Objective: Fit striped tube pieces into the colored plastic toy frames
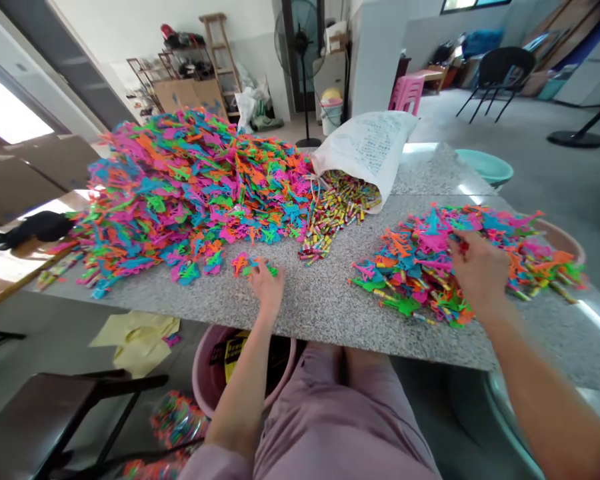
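Note:
My left hand (267,285) is low over the table with its fingers closed on a few small plastic toy pieces (253,264), green and blue. An orange and pink piece (239,264) lies just beside it. My right hand (480,267) is at the right-hand pile of coloured plastic pieces (405,257), where small striped tubes are mixed in. Its fingers are pinched together; a dark red bit shows at the fingertips, too small to name. Between the hands, striped tubes (325,233) spill from a white sack (370,147).
A tall heap of plastic pieces (190,180) covers the left of the speckled stone table (310,300). Below the front edge stands a pink tub (203,373). A brown chair (45,413) is at lower left, and a teal basin (485,165) sits beyond the table's right side.

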### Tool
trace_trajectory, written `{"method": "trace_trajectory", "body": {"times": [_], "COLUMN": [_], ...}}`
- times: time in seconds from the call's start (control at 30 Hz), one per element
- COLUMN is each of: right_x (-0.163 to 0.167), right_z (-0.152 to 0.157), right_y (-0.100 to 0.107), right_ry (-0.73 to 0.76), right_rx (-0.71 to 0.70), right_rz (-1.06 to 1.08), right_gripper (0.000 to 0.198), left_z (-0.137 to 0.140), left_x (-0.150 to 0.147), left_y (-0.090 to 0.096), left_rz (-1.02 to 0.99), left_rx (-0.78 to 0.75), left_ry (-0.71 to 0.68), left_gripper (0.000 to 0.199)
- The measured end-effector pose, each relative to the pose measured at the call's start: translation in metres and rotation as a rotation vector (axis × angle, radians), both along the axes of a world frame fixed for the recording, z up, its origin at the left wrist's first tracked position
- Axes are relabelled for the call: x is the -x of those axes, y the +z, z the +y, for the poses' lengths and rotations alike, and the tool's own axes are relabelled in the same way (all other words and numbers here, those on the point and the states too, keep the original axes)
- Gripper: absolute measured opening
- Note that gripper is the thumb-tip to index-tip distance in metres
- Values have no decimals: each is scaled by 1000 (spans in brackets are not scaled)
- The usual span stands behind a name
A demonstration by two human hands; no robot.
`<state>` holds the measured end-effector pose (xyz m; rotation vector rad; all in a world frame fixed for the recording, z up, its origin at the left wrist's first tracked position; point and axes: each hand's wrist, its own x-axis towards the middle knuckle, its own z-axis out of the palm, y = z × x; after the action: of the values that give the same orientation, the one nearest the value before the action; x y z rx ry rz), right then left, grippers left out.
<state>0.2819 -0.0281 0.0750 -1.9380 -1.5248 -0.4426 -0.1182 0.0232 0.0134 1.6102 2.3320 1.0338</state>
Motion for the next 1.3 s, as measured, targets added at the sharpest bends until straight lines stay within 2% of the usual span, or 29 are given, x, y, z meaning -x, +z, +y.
{"method": "trace_trajectory", "body": {"times": [0.07,0.13,0.23,0.3,0.37,0.43,0.5,0.57,0.7,0.8,0.9,0.97,1.03,1.13,1.2,1.3], "right_x": [-25,-30,-5,30,74,120,159,183,195,193,195,197,199,198,196,193], "right_z": [13,18,12,6,-2,-9,-16,-21,-28,-31,-34,-36,-40,-46,-50,-55], "right_y": [5,5,2,-3,-14,-31,-51,-70,-95,-106,-110,-105,-95,-75,-60,-41], "right_ry": [-54,-70,-22,93,280,500,622,653,728,707,662,665,673,675,661,664], "right_rx": [48,-7,-203,-279,-183,113,320,353,248,267,308,340,357,339,302,229], "right_rz": [-88,-77,102,341,672,1002,1203,1251,1061,1088,1214,1304,1375,1329,1246,1167], "right_gripper": [28,25,25,25,25,26,26,33,47,40,30,26,26,27,26,22], "left_z": [9,4,-16,-29,-37,-39,-38,-36,-39,-45,-48,-48,-48,-56,-68,-91], "left_x": [16,20,12,2,-9,-17,-22,-23,-16,-11,-8,-8,-10,-21,-33,-53], "left_y": [-7,-16,-28,-33,-35,-34,-31,-27,-22,-21,-18,-14,-9,4,15,31], "left_rz": [235,363,417,373,289,224,224,279,308,163,-163,-457,-695,-837,-948,-1236], "left_rx": [90,125,63,9,-17,-7,39,103,173,176,32,-103,-170,-209,-180,38], "left_ry": [16,-49,-200,-315,-355,-286,-199,-188,-247,-246,-182,-103,-65,-118,-191,-301], "left_gripper": [50,39,28,26,28,33,37,36,30,29,38,43,40,33,29,29]}}
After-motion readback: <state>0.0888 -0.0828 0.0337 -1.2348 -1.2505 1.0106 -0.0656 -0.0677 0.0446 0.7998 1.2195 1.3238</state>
